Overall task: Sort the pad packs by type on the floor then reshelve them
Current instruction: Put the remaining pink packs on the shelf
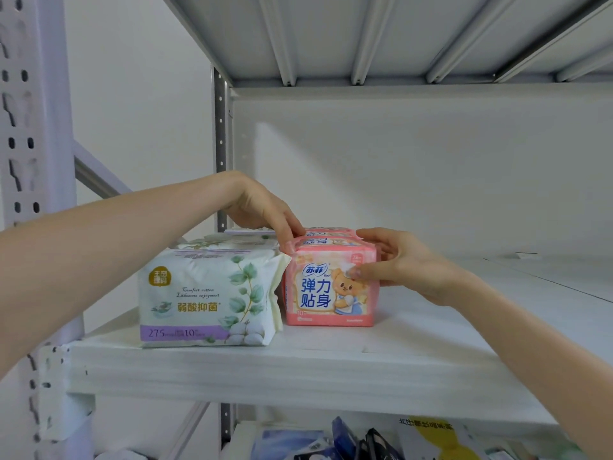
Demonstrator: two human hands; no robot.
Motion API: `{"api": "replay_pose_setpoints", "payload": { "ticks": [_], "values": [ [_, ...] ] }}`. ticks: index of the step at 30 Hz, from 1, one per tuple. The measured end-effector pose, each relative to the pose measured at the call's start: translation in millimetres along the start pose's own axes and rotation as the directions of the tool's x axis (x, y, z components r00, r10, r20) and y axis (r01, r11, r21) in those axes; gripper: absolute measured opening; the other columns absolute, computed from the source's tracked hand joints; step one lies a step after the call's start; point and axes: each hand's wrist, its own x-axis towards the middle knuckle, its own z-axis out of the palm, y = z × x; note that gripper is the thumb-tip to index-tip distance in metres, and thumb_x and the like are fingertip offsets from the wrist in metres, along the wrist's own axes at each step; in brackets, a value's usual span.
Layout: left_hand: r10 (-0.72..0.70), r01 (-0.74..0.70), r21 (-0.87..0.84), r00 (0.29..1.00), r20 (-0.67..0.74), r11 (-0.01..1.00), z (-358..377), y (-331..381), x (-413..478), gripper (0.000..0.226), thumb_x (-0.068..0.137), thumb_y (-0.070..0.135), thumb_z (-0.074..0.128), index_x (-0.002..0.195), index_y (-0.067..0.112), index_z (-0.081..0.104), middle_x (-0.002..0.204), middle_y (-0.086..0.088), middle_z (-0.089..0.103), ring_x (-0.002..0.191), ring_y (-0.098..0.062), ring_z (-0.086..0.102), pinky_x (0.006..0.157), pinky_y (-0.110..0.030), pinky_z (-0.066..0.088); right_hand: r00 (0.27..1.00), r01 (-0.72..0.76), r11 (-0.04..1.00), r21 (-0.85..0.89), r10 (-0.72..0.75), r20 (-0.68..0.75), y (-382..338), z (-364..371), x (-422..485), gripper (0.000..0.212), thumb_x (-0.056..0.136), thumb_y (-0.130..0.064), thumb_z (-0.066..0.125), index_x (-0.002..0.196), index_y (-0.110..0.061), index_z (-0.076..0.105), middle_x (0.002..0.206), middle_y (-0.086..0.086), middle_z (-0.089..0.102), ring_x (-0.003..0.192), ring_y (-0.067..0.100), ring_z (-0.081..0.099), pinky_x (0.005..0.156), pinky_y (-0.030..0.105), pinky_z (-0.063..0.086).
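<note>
Plainly, the right hand (404,260) holds the pink pack (328,293) by its right end, thumb across the front panel and fingers curled over the top edge. The left hand (262,207) reaches over the white pack (205,293) and sets its fingertips on the pink pack's top left corner; whether it pinches or only presses there I cannot tell.

The pink pack stands upright on the shelf (331,360), touching the white pack on its left, with more pink packs (326,233) lined up behind it.

The risks look small but real. The pack is soft, so a hard squeeze could crease it or skew it out of line with its row. The left forearm passes just above the white pack, and a drop of the wrist could nudge that one toward the front edge. Both packs sit close to that edge, so a careless pull could tip either onto the clutter (348,443) below.

On the pink front I read 苏菲, a small "Sofy" and 弹力贴身 beside a cartoon bear. The white pack shows "Comfort cotton", 弱酸抑菌, and "275" and "10" on a purple band; its gold badge is too small to read.
</note>
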Motion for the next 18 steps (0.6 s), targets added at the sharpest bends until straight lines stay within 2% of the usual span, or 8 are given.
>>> {"api": "replay_pose_setpoints", "payload": {
  "ticks": [3,5,7,12,16,18],
  "values": [
    [0.003,-0.003,-0.016,1.000,0.005,1.000,0,-1,0,0.075,0.037,0.057,0.090,0.105,0.044,0.062,0.113,0.035,0.056,0.110,0.018,0.045,0.086,-0.009,0.039,1.000,0.005,1.000,0.018,-0.004,-0.012,1,3,-1,0.094,0.056,-0.021,0.086,0.140,-0.015,0.043,0.113,0.000,0.067,0.097,0.012,0.069,0.076,0.029,0.058],
    [-0.001,0.001,-0.018,1.000,0.004,1.000,0,-1,0,0.074,0.039,0.055,0.091,0.106,0.043,0.062,0.116,0.033,0.054,0.120,0.008,0.044,0.093,-0.013,0.037,1.000,0.002,1.000,0.027,-0.001,-0.024,1,5,-2,0.099,0.051,-0.025,0.085,0.141,-0.015,0.043,0.114,0.001,0.066,0.097,0.013,0.069,0.078,0.031,0.058],
    [-0.013,0.013,-0.008,1.000,0.003,1.000,1,0,-1,0.071,0.044,0.052,0.089,0.108,0.042,0.061,0.120,0.031,0.052,0.129,-0.001,0.037,0.101,-0.020,0.033,0.999,0.001,1.000,0.021,0.000,-0.036,1,5,-2,0.097,0.054,-0.023,0.086,0.141,-0.015,0.044,0.116,0.001,0.065,0.098,0.014,0.069,0.081,0.034,0.058],
    [-0.054,0.054,-0.005,0.998,-0.011,0.999,4,6,-7,0.061,0.051,0.044,0.084,0.108,0.040,0.061,0.118,0.029,0.051,0.130,-0.004,0.031,0.108,-0.027,0.022,0.998,0.000,1.000,0.020,0.001,-0.061,2,7,-4,0.093,0.053,-0.025,0.087,0.136,-0.019,0.047,0.118,0.001,0.065,0.099,0.015,0.069,0.084,0.037,0.058],
    [-0.081,0.082,0.006,0.995,-0.057,0.997,7,17,-16,0.082,0.061,0.032,0.080,0.137,0.023,0.050,0.145,0.012,0.045,0.142,-0.010,0.026,0.121,-0.036,0.013,0.995,0.014,0.999,0.041,-0.011,-0.094,3,9,-7,0.074,0.065,-0.016,0.086,0.130,-0.022,0.051,0.110,-0.001,0.068,0.096,0.015,0.070,0.087,0.040,0.058],
    [-0.094,0.094,-0.014,0.990,-0.105,0.996,10,23,-21,0.087,0.062,0.032,0.078,0.141,0.019,0.047,0.151,0.005,0.040,0.145,-0.014,0.024,0.122,-0.041,0.011,0.991,0.026,0.999,0.033,-0.022,-0.128,3,11,-10,0.073,0.066,-0.016,0.086,0.130,-0.021,0.050,0.112,-0.001,0.067,0.099,0.016,0.069,0.087,0.041,0.057]
  ]
}}
